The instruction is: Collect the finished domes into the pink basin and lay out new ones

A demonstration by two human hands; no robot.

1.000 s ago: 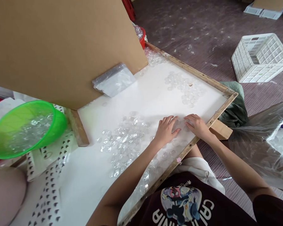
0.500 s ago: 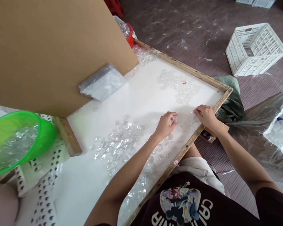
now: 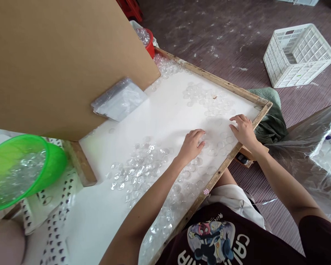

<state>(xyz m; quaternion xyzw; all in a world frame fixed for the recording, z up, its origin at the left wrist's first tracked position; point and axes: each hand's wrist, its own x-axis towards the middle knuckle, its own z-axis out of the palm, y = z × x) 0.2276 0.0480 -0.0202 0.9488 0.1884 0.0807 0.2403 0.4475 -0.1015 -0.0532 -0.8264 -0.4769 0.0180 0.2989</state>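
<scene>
My left hand [image 3: 191,148] is over the white tabletop [image 3: 165,117], its thumb and forefinger curled about a small clear plastic disc [image 3: 202,139] that is hard to make out. To its right, near the wooden rim, my right hand [image 3: 243,131] has thumb and fingers apart with nothing visible between them. Loose clear discs [image 3: 228,140] lie under and beside it. A big spread of shiny clear domed pieces [image 3: 143,165] covers the table left of my left forearm. Another flat group of clear discs [image 3: 194,92] lies farther back.
A wooden rim [image 3: 217,77] edges the table. A cardboard sheet [image 3: 71,66] stands at the left, with a stack of clear plastic bags [image 3: 120,99] against it. Green basin [image 3: 56,162] and red bucket [image 3: 151,46] hold clear pieces. A white crate [image 3: 299,70] sits on the floor.
My right hand has lifted slightly up and away from my left hand, its fingers opening from a pinch. My left hand has barely shifted.
</scene>
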